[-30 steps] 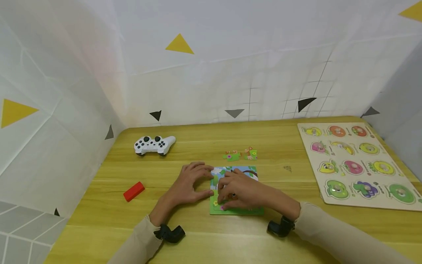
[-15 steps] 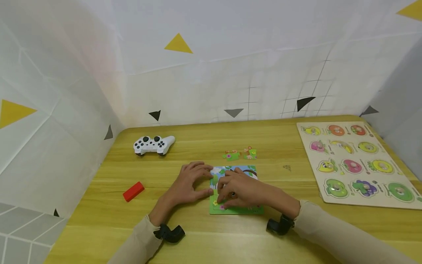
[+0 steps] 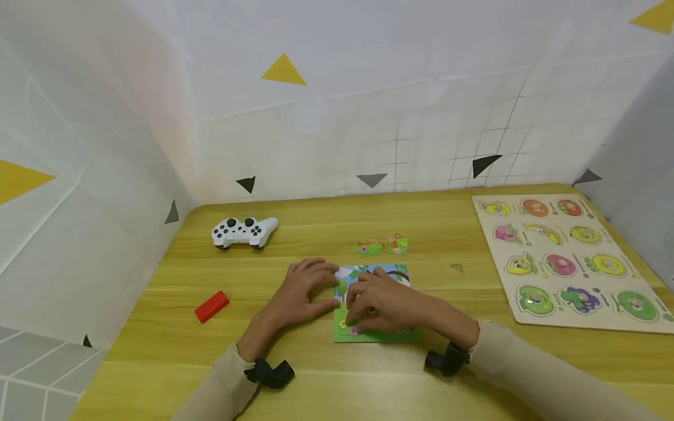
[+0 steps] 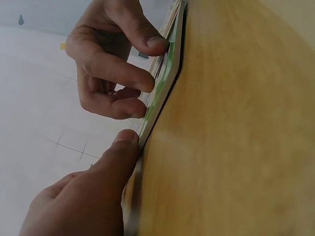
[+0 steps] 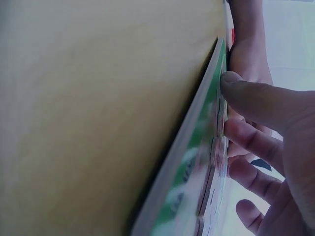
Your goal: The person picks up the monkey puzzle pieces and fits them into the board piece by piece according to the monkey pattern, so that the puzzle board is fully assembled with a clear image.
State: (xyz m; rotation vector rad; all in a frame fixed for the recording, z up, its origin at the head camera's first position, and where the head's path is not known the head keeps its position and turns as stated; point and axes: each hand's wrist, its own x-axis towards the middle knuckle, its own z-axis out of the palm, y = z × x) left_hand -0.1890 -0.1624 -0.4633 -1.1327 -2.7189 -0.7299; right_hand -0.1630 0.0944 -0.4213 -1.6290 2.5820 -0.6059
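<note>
A small jigsaw puzzle (image 3: 377,335) with a green border and a sky-and-tree picture lies flat on the table, below the middle of the head view. At its left edge rests my left hand (image 3: 301,295), the thumb touching the edge and the fingers spread by the upper corner. My right hand (image 3: 387,303) is over the puzzle and covers much of its picture. Its bent fingers and thumb touch the lower-left part, apart from each other, as the left wrist view shows. Two loose puzzle pieces, one on the left (image 3: 368,249) and one on the right (image 3: 398,244), lie just beyond the puzzle.
A white game controller (image 3: 244,232) lies at the back left, and a red block (image 3: 212,306) nearer the left side. On the right is a wooden fruit puzzle board (image 3: 537,313). White sheets (image 3: 326,128) hang behind and beside the table.
Both hands stay at nearly the same spots on the puzzle. The whole head view has shifted very slightly; the loose pieces have not moved on the table.
</note>
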